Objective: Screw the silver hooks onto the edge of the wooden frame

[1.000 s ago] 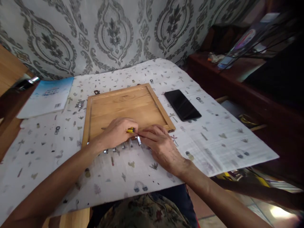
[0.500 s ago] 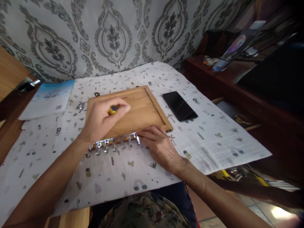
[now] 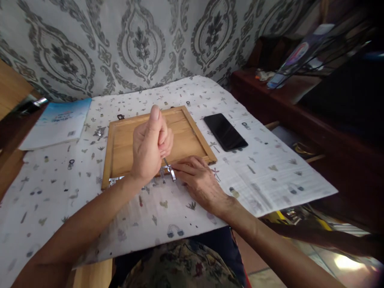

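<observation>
Now, left hand (image 3: 150, 150) fingers fisted round screwdriver (image 3: 165, 162), right hand (image 3: 199, 182) fingers flat on hook (image 3: 172, 173) at board (image 3: 126, 140) edge

I see the wooden board (image 3: 186, 132) lying flat mid-table on the cloth (image 3: 270, 172), with a phone (image 3: 225, 131) just to its right and a booklet (image 3: 57, 122) well off to its left (toward the far corner). A row of hooks (image 3: 171, 173) lines the board's near edge. The left hand (image 3: 150, 148), with a screwdriver (image 3: 166, 162) in it, hangs above that edge. The right hand (image 3: 198, 182) rests on the cloth before it, fingertips at the rightmost hook.
</observation>
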The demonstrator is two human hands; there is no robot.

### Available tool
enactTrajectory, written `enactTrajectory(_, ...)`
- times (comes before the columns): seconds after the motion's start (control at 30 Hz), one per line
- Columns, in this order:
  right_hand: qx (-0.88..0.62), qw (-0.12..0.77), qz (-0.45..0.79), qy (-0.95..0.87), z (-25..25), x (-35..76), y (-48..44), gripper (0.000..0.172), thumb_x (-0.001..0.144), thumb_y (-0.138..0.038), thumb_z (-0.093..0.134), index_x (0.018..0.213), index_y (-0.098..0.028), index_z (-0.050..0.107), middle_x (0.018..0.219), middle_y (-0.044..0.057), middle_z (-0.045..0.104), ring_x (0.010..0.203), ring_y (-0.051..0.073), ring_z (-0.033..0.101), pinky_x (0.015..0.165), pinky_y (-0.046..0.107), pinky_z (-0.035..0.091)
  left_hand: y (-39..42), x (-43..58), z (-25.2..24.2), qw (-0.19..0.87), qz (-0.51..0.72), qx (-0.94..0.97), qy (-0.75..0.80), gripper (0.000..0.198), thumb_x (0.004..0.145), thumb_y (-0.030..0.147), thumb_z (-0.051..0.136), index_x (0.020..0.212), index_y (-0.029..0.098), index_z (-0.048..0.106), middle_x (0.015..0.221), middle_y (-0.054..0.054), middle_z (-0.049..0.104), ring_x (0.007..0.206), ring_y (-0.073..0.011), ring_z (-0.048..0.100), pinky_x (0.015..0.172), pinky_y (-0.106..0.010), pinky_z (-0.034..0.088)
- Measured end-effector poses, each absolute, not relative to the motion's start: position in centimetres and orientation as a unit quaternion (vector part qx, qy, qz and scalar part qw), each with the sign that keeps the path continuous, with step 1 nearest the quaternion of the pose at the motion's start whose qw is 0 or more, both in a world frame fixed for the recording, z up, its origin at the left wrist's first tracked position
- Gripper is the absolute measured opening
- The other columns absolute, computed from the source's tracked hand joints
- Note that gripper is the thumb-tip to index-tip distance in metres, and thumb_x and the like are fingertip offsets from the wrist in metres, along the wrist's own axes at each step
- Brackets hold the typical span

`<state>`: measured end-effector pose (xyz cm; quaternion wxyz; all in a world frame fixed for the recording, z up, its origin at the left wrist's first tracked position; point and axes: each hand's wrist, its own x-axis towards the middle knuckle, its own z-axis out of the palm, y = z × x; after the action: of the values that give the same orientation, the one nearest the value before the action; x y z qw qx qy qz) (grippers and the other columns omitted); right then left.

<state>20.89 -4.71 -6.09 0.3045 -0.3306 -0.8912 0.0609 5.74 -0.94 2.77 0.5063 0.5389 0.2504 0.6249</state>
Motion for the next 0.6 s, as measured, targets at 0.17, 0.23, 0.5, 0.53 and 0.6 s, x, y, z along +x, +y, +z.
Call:
enactTrajectory(0.17, -0.331, 0.308, 0.067, -0.889, -6.1, 20.89, -4.7, 0.042, 0.088, 0.004, 0.053, 0.115, -0.019, 0.075, 0.118, 0.005, 0.078, 0.109, 0.024, 0.061, 0.098, 0.043, 0.046, -0.9, 5.83, 2.48, 0.504, 0.628, 0.533, 0.259, 0.068, 0.093, 0.07, 0.049, 0.052, 0.02, 0.027, 0.04, 0.006, 0.018, 0.034, -0.0063, 0.015, 0.035, -0.027, 0.01)
enactTrajectory(0.23, -0.329, 0.31, 0.063, -0.89, -6.22, 20.91, -4.67, 0.041, 0.088, 0.003, 0.053, 0.115, -0.018, 0.075, 0.118, 0.005, 0.078, 0.109, 0.024, 0.061, 0.098, 0.043, 0.046, -0.94, 5.78, 2.5, 0.506, 0.628, 0.532, 0.258, 0.069, 0.092, 0.071, 0.051, 0.052, 0.02, 0.027, 0.04, 0.007, 0.018, 0.034, -0.0061, 0.015, 0.035, -0.027, 0.01)
enactTrajectory(0.5, -0.329, 0.307, 0.063, -0.891, -6.43, 20.93, -4.62, 0.042, 0.087, 0.004, 0.055, 0.116, -0.019, 0.075, 0.119, 0.005, 0.078, 0.108, 0.024, 0.061, 0.097, 0.043, 0.046, -1.27, 5.53, 2.85, 0.497, 0.624, 0.547, 0.256, 0.068, 0.094, 0.068, 0.049, 0.052, 0.02, 0.025, 0.041, 0.006, 0.018, 0.035, -0.0065, 0.015, 0.036, -0.026, 0.012)
enactTrajectory(0.53, -0.329, 0.307, 0.063, -0.891, -6.44, 20.95, -4.63, 0.042, 0.087, 0.004, 0.055, 0.116, -0.018, 0.075, 0.119, 0.005, 0.078, 0.108, 0.024, 0.061, 0.097, 0.043, 0.047, -1.28, 5.55, 2.8, 0.496, 0.624, 0.547, 0.256, 0.068, 0.094, 0.069, 0.049, 0.052, 0.02, 0.025, 0.04, 0.006, 0.018, 0.034, -0.0065, 0.015, 0.037, -0.026, 0.012)
enactTrajectory(0.6, -0.329, 0.304, 0.063, -0.892, -6.49, 20.99, -4.64, 0.043, 0.086, 0.003, 0.056, 0.118, -0.018, 0.074, 0.119, 0.005, 0.078, 0.109, 0.024, 0.06, 0.098, 0.044, 0.047, -1.24, 5.59, 2.62, 0.495, 0.621, 0.55, 0.258, 0.068, 0.093, 0.07, 0.049, 0.052, 0.02, 0.026, 0.04, 0.006, 0.019, 0.035, -0.0066, 0.016, 0.037, -0.026, 0.013)
